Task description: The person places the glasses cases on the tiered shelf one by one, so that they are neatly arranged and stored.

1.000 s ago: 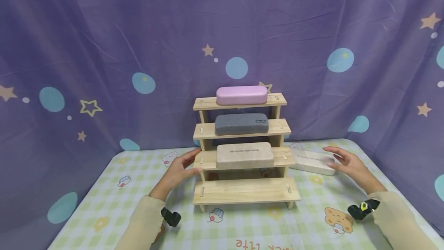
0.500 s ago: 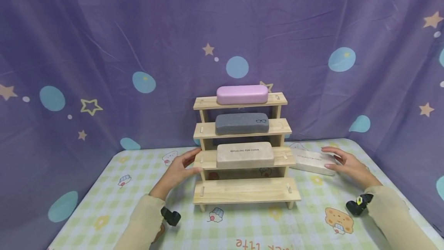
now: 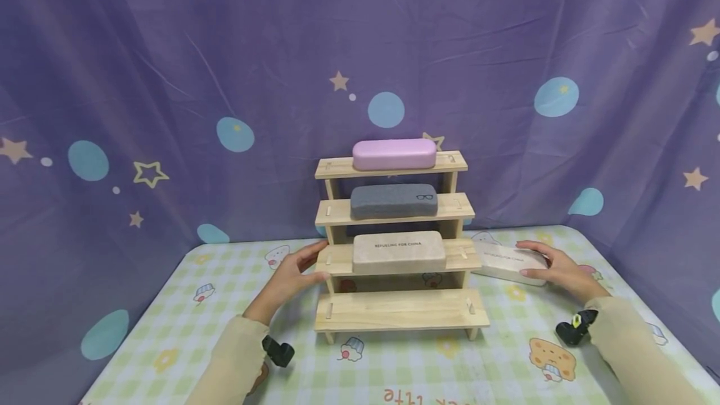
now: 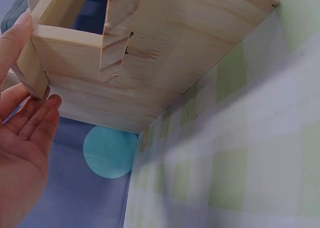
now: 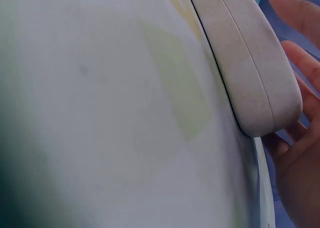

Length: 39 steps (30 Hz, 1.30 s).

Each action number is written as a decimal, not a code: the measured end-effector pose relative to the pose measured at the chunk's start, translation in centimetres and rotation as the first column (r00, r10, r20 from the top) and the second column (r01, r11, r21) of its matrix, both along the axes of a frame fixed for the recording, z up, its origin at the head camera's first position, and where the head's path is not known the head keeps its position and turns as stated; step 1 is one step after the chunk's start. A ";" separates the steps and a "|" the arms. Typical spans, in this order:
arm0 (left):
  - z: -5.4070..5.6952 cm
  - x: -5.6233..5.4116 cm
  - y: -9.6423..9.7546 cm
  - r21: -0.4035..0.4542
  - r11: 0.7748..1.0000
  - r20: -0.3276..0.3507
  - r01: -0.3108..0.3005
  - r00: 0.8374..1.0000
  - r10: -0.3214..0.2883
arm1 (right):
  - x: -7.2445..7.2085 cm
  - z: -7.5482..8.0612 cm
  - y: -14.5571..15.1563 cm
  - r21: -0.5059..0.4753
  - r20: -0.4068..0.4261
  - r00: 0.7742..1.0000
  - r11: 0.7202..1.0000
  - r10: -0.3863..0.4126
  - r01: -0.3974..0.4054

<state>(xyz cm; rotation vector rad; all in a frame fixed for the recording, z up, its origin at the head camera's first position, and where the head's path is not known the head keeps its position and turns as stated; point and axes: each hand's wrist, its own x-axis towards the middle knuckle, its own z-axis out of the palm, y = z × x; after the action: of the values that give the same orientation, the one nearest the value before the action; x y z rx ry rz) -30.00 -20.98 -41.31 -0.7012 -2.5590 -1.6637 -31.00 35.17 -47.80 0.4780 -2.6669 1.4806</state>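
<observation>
A four-step wooden display stand stands mid-table. My left hand holds the left end of its second-lowest shelf, thumb on one face and fingers on the other, as the left wrist view also shows at the board's edge. To the stand's right, an off-white glasses case with small lettering lies flat on the cloth. Over its right end is my right hand, fingers and thumb spread around it. In the right wrist view the thumb stays apart from the case; whether other fingers touch it is unclear.
On the stand's shelves sit a pink case at the top, a grey-blue glasses case below it, and a cream case lettered "REFUELING FOR CHINA". The lowest shelf is bare wood. A checked cloth covers the table; a purple curtain hangs behind.
My right hand has moved a little left, farther over the end of the off-white glasses case. The left hand and the stand have stayed in place.
</observation>
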 end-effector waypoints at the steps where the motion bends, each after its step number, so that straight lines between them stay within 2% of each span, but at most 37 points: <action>1: 0.0 0.0 0.0 -0.002 1.000 -0.001 0.000 1.000 0.000 | 0.0 -0.1 0.0 -0.004 0.004 1.000 1.000 0.003 -0.003; 6: 0.0 0.0 0.0 -0.007 1.000 -0.009 -0.004 1.000 0.004 | -0.1 -0.5 0.0 -0.016 0.022 1.000 1.000 0.015 -0.015; 16: 0.0 0.0 0.0 0.005 1.000 -0.023 0.015 1.000 -0.015 | -0.1 -0.5 -0.1 0.030 0.086 0.996 1.000 -0.007 0.004; 29: 0.1 0.1 0.0 0.002 1.000 -0.008 0.008 1.000 -0.008 | 0.0 -0.4 -0.2 0.032 0.096 0.995 0.999 -0.002 -0.001; 36: 2.6 1.9 0.9 -0.009 1.000 0.035 0.010 0.999 -0.010 | 0.1 -0.4 -0.2 0.063 0.074 0.997 0.998 -0.034 0.029; 39: 2.5 1.8 0.9 -0.015 1.000 0.037 0.011 0.999 -0.010 | 0.0 -0.5 -0.1 0.083 0.051 0.997 0.995 -0.055 0.051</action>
<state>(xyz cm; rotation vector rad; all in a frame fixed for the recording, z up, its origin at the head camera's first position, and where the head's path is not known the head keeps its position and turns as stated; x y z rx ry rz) -28.17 -20.12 -38.81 -0.6929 -2.6000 -1.6773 -30.99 35.11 -48.34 0.3739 -2.7674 1.3938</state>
